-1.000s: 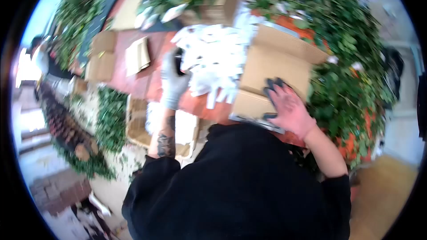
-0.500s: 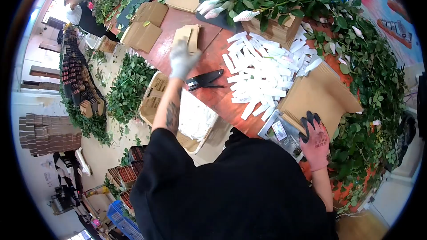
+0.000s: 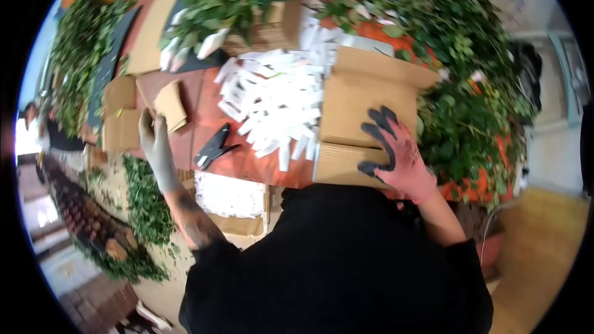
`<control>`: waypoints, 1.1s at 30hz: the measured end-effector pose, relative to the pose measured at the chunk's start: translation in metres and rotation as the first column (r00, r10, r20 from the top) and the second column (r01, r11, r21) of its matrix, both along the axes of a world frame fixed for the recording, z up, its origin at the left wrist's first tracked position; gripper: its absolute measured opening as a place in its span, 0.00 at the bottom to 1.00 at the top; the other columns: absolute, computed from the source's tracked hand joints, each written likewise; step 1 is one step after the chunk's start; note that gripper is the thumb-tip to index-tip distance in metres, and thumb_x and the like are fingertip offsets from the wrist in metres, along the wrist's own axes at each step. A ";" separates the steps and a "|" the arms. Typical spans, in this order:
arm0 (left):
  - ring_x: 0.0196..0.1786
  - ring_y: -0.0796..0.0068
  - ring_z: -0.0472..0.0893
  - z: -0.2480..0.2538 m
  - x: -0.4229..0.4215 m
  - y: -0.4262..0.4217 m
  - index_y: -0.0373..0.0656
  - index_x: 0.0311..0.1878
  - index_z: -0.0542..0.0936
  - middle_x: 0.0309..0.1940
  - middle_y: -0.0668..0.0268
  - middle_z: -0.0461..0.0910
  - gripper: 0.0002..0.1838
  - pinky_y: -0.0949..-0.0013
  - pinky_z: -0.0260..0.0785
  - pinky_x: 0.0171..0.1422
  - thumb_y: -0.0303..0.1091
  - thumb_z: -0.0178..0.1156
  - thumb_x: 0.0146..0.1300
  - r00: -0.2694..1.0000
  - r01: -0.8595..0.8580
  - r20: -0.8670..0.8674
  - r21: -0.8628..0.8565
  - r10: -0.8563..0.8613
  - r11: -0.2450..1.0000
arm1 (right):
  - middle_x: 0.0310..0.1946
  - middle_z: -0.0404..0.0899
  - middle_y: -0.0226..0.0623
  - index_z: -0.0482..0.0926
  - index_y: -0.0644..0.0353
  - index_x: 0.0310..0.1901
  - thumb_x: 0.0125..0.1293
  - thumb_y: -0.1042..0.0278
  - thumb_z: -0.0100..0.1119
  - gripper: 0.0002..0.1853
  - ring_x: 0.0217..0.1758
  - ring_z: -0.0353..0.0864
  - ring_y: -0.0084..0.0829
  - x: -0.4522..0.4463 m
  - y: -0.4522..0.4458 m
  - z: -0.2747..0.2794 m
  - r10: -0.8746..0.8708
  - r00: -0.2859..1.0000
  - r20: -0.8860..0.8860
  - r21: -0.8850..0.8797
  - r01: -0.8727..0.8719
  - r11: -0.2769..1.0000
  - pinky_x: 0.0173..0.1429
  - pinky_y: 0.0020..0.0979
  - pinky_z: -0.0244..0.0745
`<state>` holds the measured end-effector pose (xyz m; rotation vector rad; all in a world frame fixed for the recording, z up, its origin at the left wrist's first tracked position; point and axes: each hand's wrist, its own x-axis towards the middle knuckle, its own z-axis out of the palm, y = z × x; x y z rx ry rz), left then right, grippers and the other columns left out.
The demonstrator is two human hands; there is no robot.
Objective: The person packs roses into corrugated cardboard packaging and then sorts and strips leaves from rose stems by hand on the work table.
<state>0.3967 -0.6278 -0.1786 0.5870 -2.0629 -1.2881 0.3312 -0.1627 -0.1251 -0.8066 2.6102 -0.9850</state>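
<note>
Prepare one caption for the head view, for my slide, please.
Gloved left hand apparently pinching a thin card, right hand spread over corrugated cardboard, black stapler and white strips between them.

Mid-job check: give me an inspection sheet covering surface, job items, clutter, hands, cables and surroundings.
Surface: red table, largely covered.
Job items: corrugated cardboard at the right hand; tan cards near the left; black stapler between them on the table.
Clutter: pile of white strips mid-table; leafy stems heaped along the right.
Left hand: gloved, holding what looks like a thin tan card nearly edge-on.
Right hand: gloved, fingers spread over the cardboard.
Cables: pale cord-like line below the table's right end.
Surroundings: another person at far left, blurred.
</note>
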 end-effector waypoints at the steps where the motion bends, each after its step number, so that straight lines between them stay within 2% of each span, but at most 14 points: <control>1: 0.52 0.67 0.77 0.026 0.002 0.054 0.33 0.58 0.69 0.52 0.55 0.75 0.22 0.65 0.71 0.56 0.39 0.52 0.68 0.976 0.171 -0.174 0.260 -0.128 0.950 | 0.61 0.67 0.42 0.69 0.55 0.61 0.49 0.53 0.69 0.37 0.67 0.62 0.40 -0.001 0.004 -0.003 -0.045 0.997 -0.054 -0.057 0.042 0.997 0.69 0.39 0.59; 3: 0.54 0.69 0.76 0.027 0.013 0.138 0.38 0.63 0.67 0.57 0.59 0.73 0.32 0.63 0.70 0.57 0.53 0.53 0.65 0.843 0.530 -0.422 0.755 -0.334 0.386 | 0.58 0.69 0.43 0.68 0.58 0.61 0.50 0.52 0.69 0.37 0.62 0.68 0.37 0.000 0.012 -0.008 -0.141 0.977 -0.159 -0.172 0.113 0.978 0.64 0.37 0.65; 4: 0.54 0.71 0.75 0.029 0.015 0.179 0.39 0.62 0.68 0.56 0.61 0.74 0.30 0.65 0.70 0.56 0.52 0.51 0.66 0.800 0.545 -0.429 0.812 -0.420 0.209 | 0.53 0.72 0.41 0.68 0.60 0.60 0.53 0.51 0.68 0.35 0.54 0.73 0.32 -0.004 -0.006 0.020 -0.059 0.962 0.266 -0.376 0.160 0.913 0.56 0.32 0.69; 5: 0.55 0.74 0.75 0.031 0.015 0.216 0.40 0.62 0.69 0.55 0.62 0.74 0.28 0.66 0.69 0.56 0.52 0.50 0.67 0.734 0.545 -0.375 0.823 -0.567 0.162 | 0.47 0.75 0.38 0.68 0.62 0.59 0.55 0.51 0.67 0.34 0.46 0.78 0.27 -0.009 -0.017 0.035 0.121 0.779 0.615 -0.522 0.287 0.803 0.47 0.28 0.73; 6: 0.55 0.76 0.74 0.035 0.012 0.240 0.40 0.61 0.69 0.54 0.63 0.75 0.27 0.67 0.69 0.55 0.51 0.48 0.69 0.656 0.564 -0.302 0.805 -0.691 0.184 | 0.35 0.77 0.30 0.71 0.64 0.55 0.59 0.52 0.64 0.29 0.31 0.76 0.17 -0.017 -0.015 0.024 0.096 0.692 0.715 -0.444 0.344 0.828 0.34 0.20 0.71; 7: 0.55 0.78 0.74 0.037 0.004 0.248 0.41 0.61 0.70 0.53 0.65 0.75 0.25 0.69 0.69 0.54 0.50 0.47 0.70 0.586 0.587 -0.225 0.780 -0.778 0.216 | 0.28 0.77 0.26 0.75 0.63 0.51 0.61 0.54 0.63 0.23 0.27 0.76 0.16 -0.018 -0.028 0.043 -0.032 0.770 0.637 -0.374 0.345 0.861 0.28 0.19 0.70; 10: 0.52 0.79 0.75 0.051 -0.016 0.241 0.40 0.55 0.75 0.47 0.64 0.79 0.20 0.67 0.68 0.56 0.44 0.52 0.68 0.453 0.643 -0.026 0.702 -0.891 0.306 | 0.25 0.78 0.26 0.77 0.60 0.48 0.62 0.60 0.61 0.16 0.22 0.76 0.14 -0.042 0.002 0.032 -0.076 0.597 0.799 -0.297 0.500 0.813 0.20 0.15 0.66; 11: 0.51 0.75 0.77 0.057 -0.016 0.234 0.39 0.53 0.76 0.44 0.62 0.80 0.19 0.66 0.68 0.56 0.41 0.56 0.64 0.460 0.676 0.184 0.562 -0.869 0.476 | 0.23 0.78 0.27 0.77 0.62 0.47 0.62 0.60 0.61 0.16 0.21 0.76 0.16 -0.053 0.010 0.012 -0.005 0.512 0.859 -0.358 0.609 0.708 0.21 0.16 0.67; 13: 0.50 0.71 0.78 0.057 -0.017 0.234 0.38 0.50 0.78 0.41 0.60 0.81 0.19 0.65 0.68 0.56 0.39 0.60 0.60 0.464 0.706 0.384 0.384 -0.798 0.595 | 0.22 0.77 0.29 0.76 0.63 0.44 0.62 0.61 0.61 0.14 0.21 0.78 0.19 -0.070 0.030 0.001 -0.014 0.501 0.865 -0.298 0.536 0.790 0.22 0.18 0.69; 15: 0.52 0.62 0.78 0.045 -0.023 0.239 0.39 0.51 0.77 0.45 0.58 0.80 0.24 0.62 0.67 0.58 0.39 0.65 0.51 0.608 0.791 0.308 -0.307 -0.732 0.529 | 0.22 0.77 0.30 0.75 0.64 0.42 0.62 0.62 0.60 0.14 0.20 0.78 0.21 -0.085 0.027 -0.011 -0.055 0.511 0.858 -0.223 0.466 0.856 0.21 0.20 0.70; 20: 0.62 0.56 0.68 0.026 -0.034 0.272 0.42 0.53 0.75 0.57 0.56 0.70 0.27 0.54 0.60 0.64 0.44 0.63 0.51 0.570 0.803 0.451 -0.482 -0.687 0.350 | 0.18 0.75 0.31 0.72 0.66 0.36 0.62 0.63 0.57 0.13 0.14 0.75 0.24 -0.088 0.004 -0.029 -0.351 0.665 0.660 0.063 0.417 0.907 0.16 0.25 0.69; 23: 0.62 0.54 0.69 0.025 -0.040 0.277 0.41 0.52 0.76 0.60 0.54 0.70 0.26 0.54 0.59 0.65 0.45 0.61 0.53 0.537 0.837 0.533 -0.432 -0.654 0.335 | 0.17 0.74 0.32 0.72 0.65 0.35 0.62 0.62 0.57 0.13 0.13 0.73 0.23 -0.083 0.003 -0.027 -0.339 0.722 0.603 0.159 0.308 0.938 0.17 0.26 0.69; 31: 0.61 0.56 0.69 0.019 -0.046 0.280 0.41 0.49 0.77 0.57 0.56 0.73 0.23 0.55 0.61 0.63 0.44 0.60 0.53 0.529 0.829 0.527 -0.487 -0.665 0.274 | 0.21 0.78 0.36 0.76 0.67 0.33 0.59 0.61 0.56 0.13 0.19 0.77 0.28 -0.086 0.010 -0.035 -0.405 0.701 0.587 0.128 0.414 0.901 0.24 0.29 0.75; 33: 0.61 0.57 0.70 0.017 -0.046 0.280 0.42 0.49 0.78 0.57 0.57 0.73 0.22 0.55 0.62 0.62 0.44 0.60 0.53 0.519 0.831 0.528 -0.497 -0.672 0.252 | 0.18 0.75 0.35 0.76 0.64 0.33 0.61 0.60 0.56 0.13 0.18 0.77 0.28 -0.088 0.014 -0.052 -0.347 0.844 0.408 0.177 0.300 0.937 0.22 0.29 0.74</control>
